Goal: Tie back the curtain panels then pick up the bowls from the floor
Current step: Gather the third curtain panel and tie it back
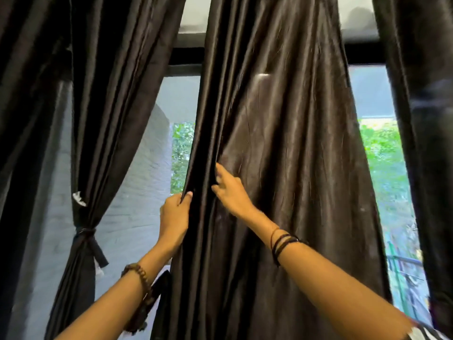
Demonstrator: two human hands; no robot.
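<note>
A wide dark satin curtain panel [282, 168] hangs loose in the middle of the window. My left hand [175, 214] pinches its left edge at about mid height. My right hand [230, 190] lies against the folds just to the right, fingers tucked into a pleat. To the left, another dark panel [107, 99] is gathered and bound by a dark tie-back [85, 233] whose end dangles. A third dark panel [426, 143] hangs at the far right. No bowls or floor are in view.
Behind the curtains is a window [382, 155] with a dark frame, green foliage and a green railing [402, 271] outside. A grey wall [147, 180] shows through the left gap. A dark cloth strip [159, 288] hangs by my left wrist.
</note>
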